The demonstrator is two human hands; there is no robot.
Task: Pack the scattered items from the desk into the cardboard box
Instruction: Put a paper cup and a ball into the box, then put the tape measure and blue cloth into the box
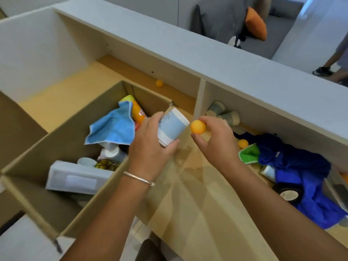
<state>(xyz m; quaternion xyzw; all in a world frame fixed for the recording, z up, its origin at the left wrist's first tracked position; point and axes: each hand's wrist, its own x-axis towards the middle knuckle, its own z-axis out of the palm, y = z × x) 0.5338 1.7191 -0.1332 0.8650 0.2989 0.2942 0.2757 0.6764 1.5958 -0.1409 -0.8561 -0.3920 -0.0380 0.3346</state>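
Observation:
The open cardboard box (56, 140) sits on the desk at left, holding a blue cloth (113, 127), an orange bottle (138, 113), a white box (75, 178) and other small items. My left hand (150, 146) grips a blue-and-white paper cup (172, 127) tilted on its side over the box's right edge. My right hand (216, 140) pinches an orange ball (198, 126) just right of the cup's mouth.
On the desk at right lie a blue garment (301, 172), a green cloth (248, 153), another orange ball (243, 143), two paper cups (224, 113) and a tape roll (289, 193). A third orange ball (159, 83) rests behind the box. A person's legs (331, 68) stand beyond the partition.

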